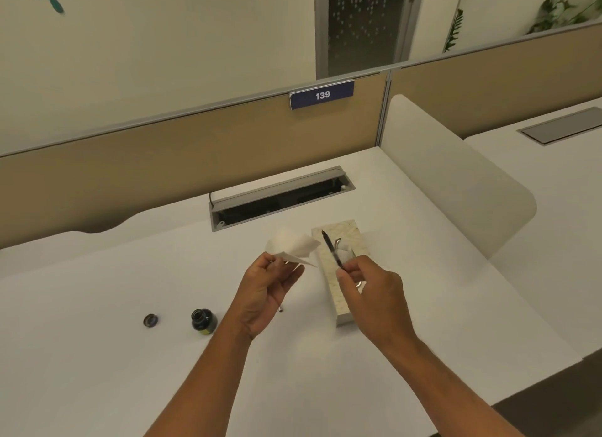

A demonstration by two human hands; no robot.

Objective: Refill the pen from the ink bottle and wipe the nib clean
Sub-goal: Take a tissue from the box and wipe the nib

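My right hand (369, 282) pinches a thin dark pen (330, 248) by its lower end, nib pointing up and away. My left hand (272, 282) holds a white tissue (291, 245) just left of the nib, a small gap between them. An open ink bottle (202, 320) stands on the white desk (130, 355) left of my left wrist. Its round cap (150, 320) lies further left. A small slim part (280, 309), perhaps from the pen, lies on the desk under my left hand.
A speckled tissue box (345, 309) lies below my right hand. An open cable tray (280, 197) is set in the desk behind it. A tan partition (195, 143) labelled 139 closes the back and a white divider panel (456, 192) the right side.
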